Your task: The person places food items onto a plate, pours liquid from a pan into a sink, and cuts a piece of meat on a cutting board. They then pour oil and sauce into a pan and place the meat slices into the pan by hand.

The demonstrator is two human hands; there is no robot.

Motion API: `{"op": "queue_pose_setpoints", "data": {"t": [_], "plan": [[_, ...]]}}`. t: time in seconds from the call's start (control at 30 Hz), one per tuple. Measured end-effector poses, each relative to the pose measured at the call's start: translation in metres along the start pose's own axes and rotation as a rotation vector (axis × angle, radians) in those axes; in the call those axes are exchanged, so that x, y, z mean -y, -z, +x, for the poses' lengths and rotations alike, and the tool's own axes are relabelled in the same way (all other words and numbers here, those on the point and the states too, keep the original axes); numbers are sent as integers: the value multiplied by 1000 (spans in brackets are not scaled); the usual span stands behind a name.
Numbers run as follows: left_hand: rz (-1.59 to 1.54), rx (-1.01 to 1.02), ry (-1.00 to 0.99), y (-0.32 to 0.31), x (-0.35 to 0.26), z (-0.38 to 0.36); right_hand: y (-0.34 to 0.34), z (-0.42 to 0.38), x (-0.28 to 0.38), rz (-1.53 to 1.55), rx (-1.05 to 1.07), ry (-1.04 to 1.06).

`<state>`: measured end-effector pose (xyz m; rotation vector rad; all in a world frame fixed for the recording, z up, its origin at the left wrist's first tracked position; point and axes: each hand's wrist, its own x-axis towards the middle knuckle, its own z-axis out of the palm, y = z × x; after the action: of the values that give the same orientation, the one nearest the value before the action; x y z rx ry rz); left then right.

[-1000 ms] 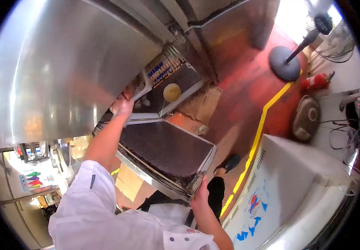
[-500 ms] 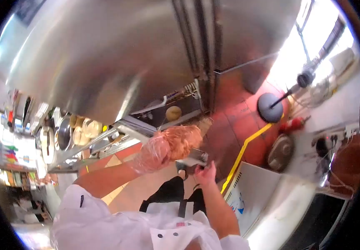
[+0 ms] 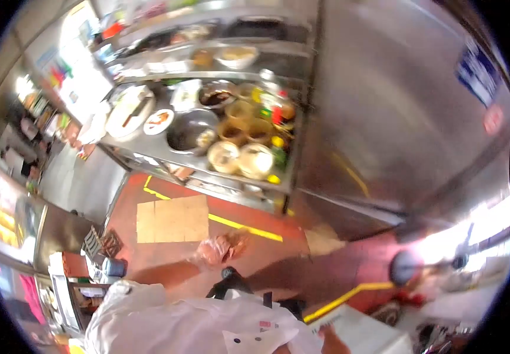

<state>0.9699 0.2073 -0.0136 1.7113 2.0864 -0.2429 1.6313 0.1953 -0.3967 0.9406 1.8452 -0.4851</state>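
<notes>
My left hand (image 3: 209, 252), in a clear plastic glove, is held out in front of me over the floor. Its fingers are wrapped round a lump of pinkish-orange meat (image 3: 235, 243), which looks raw; motion blurs its outline. At the bottom edge, beside my white jacket (image 3: 190, 324), only a small part of my right hand (image 3: 333, 343) shows. The fingers of that hand are hidden.
Ahead stands a steel worktable (image 3: 149, 141) with a big metal bowl (image 3: 191, 131), several tubs and bottles, and shelves above. A tall steel cabinet (image 3: 379, 106) rises at right. Cardboard (image 3: 172, 219) lies on the red floor (image 3: 255, 215). A white box (image 3: 358, 333) stands near my right side.
My view has swung left, bringing the worktable to the front and the steel cabinet to the right. The meat stays in my left hand. My right hand has dropped to the bottom edge.
</notes>
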Motion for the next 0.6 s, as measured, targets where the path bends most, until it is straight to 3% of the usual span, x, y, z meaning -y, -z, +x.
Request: {"op": "queue_pose_setpoints", "data": {"t": [0.03,0.07,0.1,0.13,0.23,0.37,0.47,0.53,0.6], "plan": [[-103,-93,64,-33,45,-11,31,-31,29,382,-50,-185],[-194,-87,153,-52,79,-38,55,-51,56,579,-96,-281],[-284,-90,244,-71,114,-64,84,-62,82,636,-140,-309],[-354,31,346,-79,145,-87,122,-66,109,678,-192,-313],[-482,336,674,-116,243,-154,231,-53,192,693,-348,-210],[-478,415,933,-217,353,-262,409,-16,298,694,-658,31],[-337,450,926,-271,408,-331,564,14,398,665,-897,253],[26,442,647,-302,437,-362,668,28,476,928,-728,548],[409,380,422,-312,469,-376,752,42,569,965,-688,814]]}}
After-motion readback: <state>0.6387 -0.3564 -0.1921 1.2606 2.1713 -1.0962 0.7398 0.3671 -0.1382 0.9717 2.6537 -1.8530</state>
